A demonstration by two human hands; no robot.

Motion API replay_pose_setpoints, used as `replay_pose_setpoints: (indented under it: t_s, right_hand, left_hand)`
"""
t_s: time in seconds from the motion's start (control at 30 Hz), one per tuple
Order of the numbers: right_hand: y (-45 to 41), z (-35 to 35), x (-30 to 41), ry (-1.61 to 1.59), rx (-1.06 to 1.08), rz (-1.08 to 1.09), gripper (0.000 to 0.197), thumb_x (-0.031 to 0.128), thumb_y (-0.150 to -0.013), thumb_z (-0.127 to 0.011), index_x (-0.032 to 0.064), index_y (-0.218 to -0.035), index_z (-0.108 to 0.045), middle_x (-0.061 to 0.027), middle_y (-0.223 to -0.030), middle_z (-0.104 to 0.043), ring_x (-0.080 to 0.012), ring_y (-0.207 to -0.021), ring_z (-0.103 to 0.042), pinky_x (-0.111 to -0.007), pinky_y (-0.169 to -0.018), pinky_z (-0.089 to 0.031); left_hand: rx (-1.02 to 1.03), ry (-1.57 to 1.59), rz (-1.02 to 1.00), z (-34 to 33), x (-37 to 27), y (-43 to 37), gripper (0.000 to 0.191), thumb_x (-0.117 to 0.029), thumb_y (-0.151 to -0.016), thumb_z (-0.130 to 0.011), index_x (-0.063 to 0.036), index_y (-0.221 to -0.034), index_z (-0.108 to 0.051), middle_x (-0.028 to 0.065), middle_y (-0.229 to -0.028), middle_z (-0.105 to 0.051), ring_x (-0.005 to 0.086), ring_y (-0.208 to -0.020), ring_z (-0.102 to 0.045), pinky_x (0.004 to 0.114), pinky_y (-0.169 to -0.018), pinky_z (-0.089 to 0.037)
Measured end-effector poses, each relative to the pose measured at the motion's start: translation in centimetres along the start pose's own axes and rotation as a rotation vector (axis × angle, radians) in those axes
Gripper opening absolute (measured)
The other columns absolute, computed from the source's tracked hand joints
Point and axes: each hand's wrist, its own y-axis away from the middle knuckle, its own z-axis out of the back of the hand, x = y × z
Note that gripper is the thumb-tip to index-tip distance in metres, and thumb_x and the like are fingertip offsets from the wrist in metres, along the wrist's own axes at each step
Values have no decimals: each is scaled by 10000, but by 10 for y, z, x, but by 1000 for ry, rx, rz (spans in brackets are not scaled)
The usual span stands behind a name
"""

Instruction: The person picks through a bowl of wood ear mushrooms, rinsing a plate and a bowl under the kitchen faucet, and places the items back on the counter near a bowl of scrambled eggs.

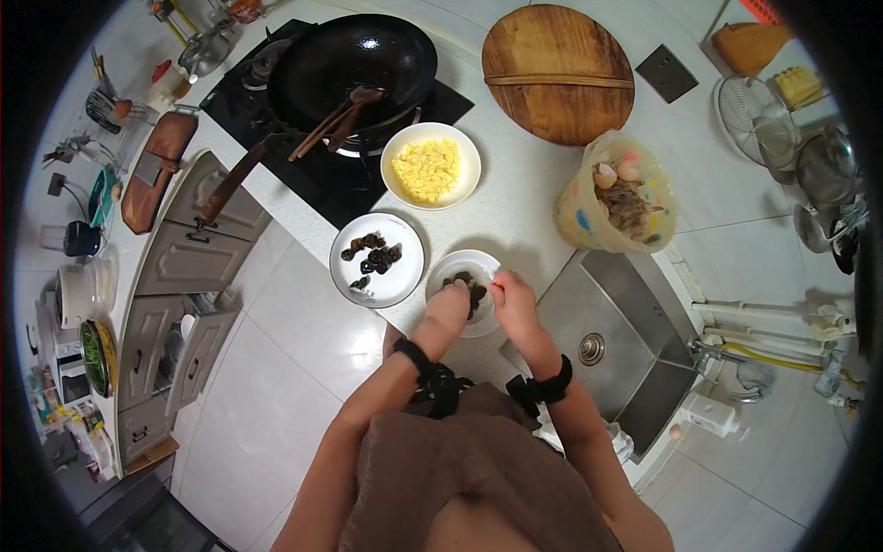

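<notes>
In front of me a white bowl (441, 270) holds dark, wrinkled pieces of food (477, 293) that look like wood ear fungus. My left hand (448, 309) reaches into it, its fingertips down at the dark pieces. At the bowl's right rim is my right hand (514, 305), fingers curled; whether it pinches the rim or a small piece is hidden. To the left, a white plate (407, 281) carries glossy dark pieces (380, 258) in separate clumps. Scrambled egg (428, 170) fills the middle of another white bowl (470, 185) farther back.
A black wok (331, 62) sits on the gas hob (303, 176), a wooden spatula (357, 114) inside, its long handle (231, 185) jutting left. Right are a steel sink (586, 297) and a plastic-lined bin (576, 214) with eggshells. Behind leans a round wooden lid (559, 55).
</notes>
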Motion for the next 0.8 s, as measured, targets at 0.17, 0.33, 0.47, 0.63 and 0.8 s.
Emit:
replay_pose_setpoints:
  t_s: [0.17, 0.33, 0.47, 0.63, 0.8]
  right_hand:
    - [4, 3, -8, -158, -36, -26, 136, 2, -659, -532, 37, -781, -481, -136, -759, -512, -306, -688, -512, -360, -599, -415]
    - [-4, -13, -14, 35, 89, 75, 186, -3, -683, -491, 38, -864, -494, -134, -829, -521, -306, -682, -522, -356, -580, -433]
    - [-14, -39, -15, 170, 141, 262, 241, 29, -660, -479, 39, -900, -501, -138, -884, -512, -304, -740, -516, -377, -631, -432]
    - [-26, -57, -20, 217, 330, 131, 174, 23, -658, -489, 32, -823, -543, -140, -793, -545, -280, -679, -534, -350, -606, -435]
    - [-20, -36, -13, -492, 157, -355, 133, 58, -663, -595, 16, -779, -548, -87, -726, -585, -144, -592, -558, -243, -495, -417]
  left_hand:
    - [75, -279, -175, -20, -11, -9, 155, -90, -729, -465, -23, -868, -468, 127, -829, -531, 300, -704, -571, 340, -617, -473]
    - [168, -5, -87, -3, -7, -6, 139, -122, -722, -451, -33, -688, -553, 164, -750, -568, 269, -675, -570, 368, -590, -456]
    - [-2, 73, -37, 7, -6, 1, 139, -109, -710, -448, -4, -728, -537, 172, -681, -560, 309, -629, -555, 386, -564, -451]
    - [-163, 241, 14, 11, 2, 5, 135, -78, -723, -440, 7, -813, -495, 169, -683, -556, 294, -619, -550, 366, -549, -450]
    - [-114, 702, 223, 16, 9, 3, 178, -51, -789, -430, -7, -952, -487, 81, -725, -559, 152, -615, -527, 255, -526, -438]
